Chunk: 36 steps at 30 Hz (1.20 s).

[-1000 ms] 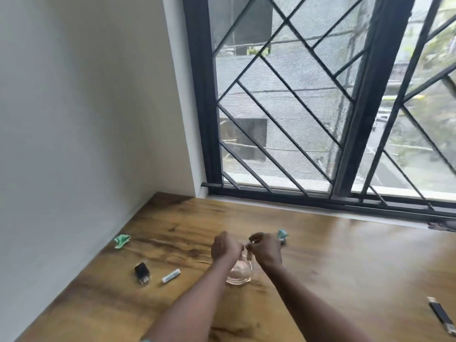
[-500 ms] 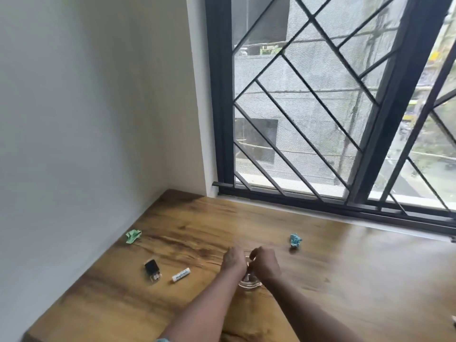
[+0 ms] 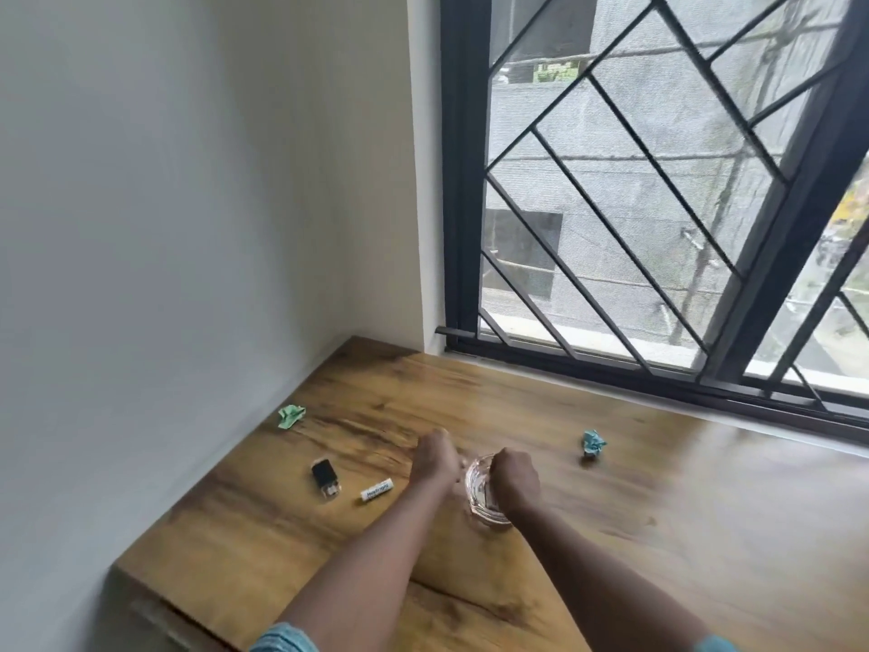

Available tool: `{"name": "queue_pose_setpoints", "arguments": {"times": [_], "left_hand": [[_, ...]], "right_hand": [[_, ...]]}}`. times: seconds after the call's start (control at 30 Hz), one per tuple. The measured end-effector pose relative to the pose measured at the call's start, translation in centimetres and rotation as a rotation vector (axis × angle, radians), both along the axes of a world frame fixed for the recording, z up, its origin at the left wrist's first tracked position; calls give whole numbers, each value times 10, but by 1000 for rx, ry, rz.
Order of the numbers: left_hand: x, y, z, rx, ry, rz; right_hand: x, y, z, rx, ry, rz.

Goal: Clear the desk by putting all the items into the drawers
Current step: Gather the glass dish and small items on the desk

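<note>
A clear glass dish stands on the wooden desk in front of me. My right hand is curled over the dish's right rim and grips it. My left hand rests at the dish's left edge with its fingers curled away from me, so I cannot see whether it holds anything. Loose on the desk lie a crumpled green paper, a small black device, a white tube and a crumpled teal paper.
A white wall borders the desk on the left. A barred window with a black frame runs along the back. The desk's front left corner shows at lower left. No drawer is visible.
Both hands have come down from pinching above the dish and moved apart to its two sides. My view has swung left and lower.
</note>
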<state>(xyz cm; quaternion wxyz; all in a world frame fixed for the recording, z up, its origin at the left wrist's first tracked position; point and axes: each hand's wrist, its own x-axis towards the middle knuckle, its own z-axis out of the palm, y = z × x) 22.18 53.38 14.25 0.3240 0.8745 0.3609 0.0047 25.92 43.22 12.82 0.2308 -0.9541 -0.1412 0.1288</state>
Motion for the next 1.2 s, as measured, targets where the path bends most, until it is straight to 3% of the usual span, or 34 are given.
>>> {"name": "queue_pose_setpoints", "arguments": {"times": [0.13,0.2,0.3,0.47,0.6,0.77,1.03,1.2], "left_hand": [[-28,34,-2,-11,-66,145],[-40,50,-4,-51,-122,214],[-58,66,-7,-36,-121,283],[-81,84,-18,17,-77,289],[-93,93,-29,58,-5,288],[-95,91,-37,77,11,283],[-65,53,-26,18,-65,196],[-45,27,-25,-21,-133,119]], "right_hand": [[-10,11,8,-13,-8,-50],[-21,24,17,-37,-106,-17],[-38,57,20,-73,-253,252],[-67,107,-6,-78,-244,641],[-79,114,-22,-172,-288,702],[-70,105,-15,-100,-286,594],[-27,49,14,182,-219,-81],[-14,19,10,103,-37,-221]]}}
